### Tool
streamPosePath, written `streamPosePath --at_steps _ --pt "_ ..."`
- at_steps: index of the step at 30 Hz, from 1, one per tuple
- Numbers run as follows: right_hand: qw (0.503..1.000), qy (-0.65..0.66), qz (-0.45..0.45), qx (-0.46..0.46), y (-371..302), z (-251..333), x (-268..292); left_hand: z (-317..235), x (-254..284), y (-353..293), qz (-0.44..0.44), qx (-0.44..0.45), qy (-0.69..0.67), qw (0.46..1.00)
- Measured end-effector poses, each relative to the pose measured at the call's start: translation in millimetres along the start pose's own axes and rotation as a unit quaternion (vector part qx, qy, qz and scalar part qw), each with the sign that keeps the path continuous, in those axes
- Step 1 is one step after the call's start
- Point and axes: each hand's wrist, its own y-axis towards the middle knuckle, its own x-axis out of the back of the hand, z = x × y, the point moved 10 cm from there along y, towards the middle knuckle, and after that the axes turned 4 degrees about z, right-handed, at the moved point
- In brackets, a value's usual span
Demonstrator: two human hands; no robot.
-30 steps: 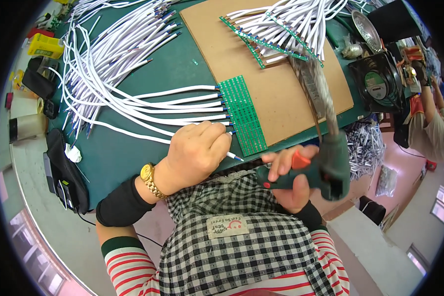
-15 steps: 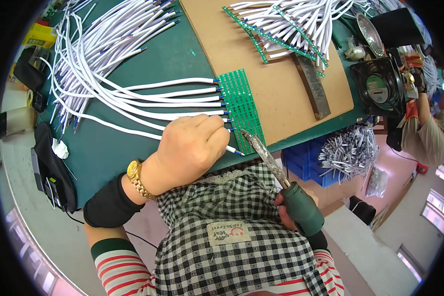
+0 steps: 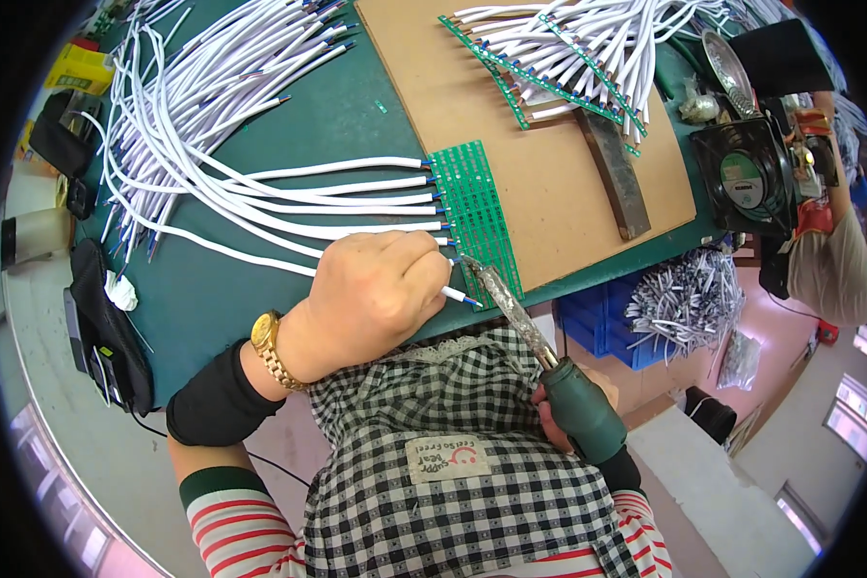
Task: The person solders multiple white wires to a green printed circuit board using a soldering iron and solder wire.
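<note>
My left hand [image 3: 380,281], with a gold watch at its wrist, is closed on a white cable whose blue-tipped end meets the left edge of a green circuit board [image 3: 482,217]. Several white cables [image 3: 356,185] run from the left to that edge. Another cable's loose blue end [image 3: 467,300] sticks out below my fingers. Wrapped round the green handle of a soldering iron [image 3: 585,409], my right hand [image 3: 556,424] is partly hidden behind it. The iron's tip touches or nearly touches the board's left edge, close to my left fingertips.
A bundle of white cables [image 3: 217,91] lies at the far left. Wired boards [image 3: 549,82] and a dark metal bar [image 3: 612,178] rest on brown cardboard [image 3: 549,231]. A fan [image 3: 742,178] stands right, above a blue bin [image 3: 588,323] of cable pieces. Another person's arm [image 3: 833,260] shows far right.
The soldering iron's tip has shifted slightly left, from over the board to its left edge near my fingers. My left hand stays in about the same place.
</note>
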Motion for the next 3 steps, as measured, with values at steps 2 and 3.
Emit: streamPosePath --at_steps 2,3 --pt "1.000 -0.014 0.013 0.003 2.1 0.7 -1.2 0.1 0.8 -0.5 -0.001 0.004 0.003 1.000" --pt "0.999 -0.031 0.025 0.005 3.8 2.6 -1.3 0.1 1.4 -0.7 -0.003 0.006 0.004 1.000"
